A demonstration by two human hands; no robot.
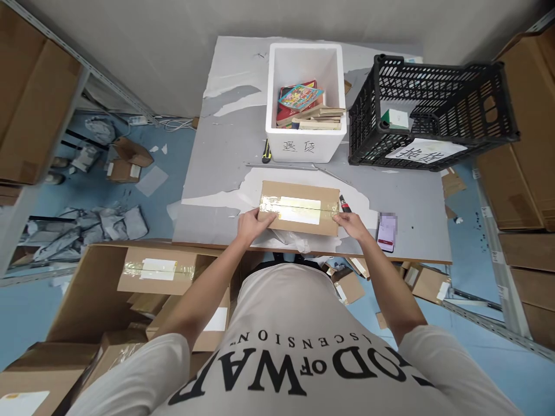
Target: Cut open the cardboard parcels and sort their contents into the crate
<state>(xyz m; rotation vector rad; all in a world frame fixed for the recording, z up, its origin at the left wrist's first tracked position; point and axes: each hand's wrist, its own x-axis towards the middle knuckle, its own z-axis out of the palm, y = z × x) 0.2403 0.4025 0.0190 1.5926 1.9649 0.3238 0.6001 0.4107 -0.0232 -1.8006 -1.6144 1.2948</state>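
Head view: a phone (387,232) lies toward the near right of the white foam box (303,145). The left hand (252,224) and right hand (352,224) grasp opposite ends of a taped carton (299,226), positioned on the foam box's near side. Contact between carton and table (206,226) cannot be confirmed from this angle. A yellow-and-black cutter (266,151) lies beside the foam box's left side; a black crate (369,148) stands to its right.
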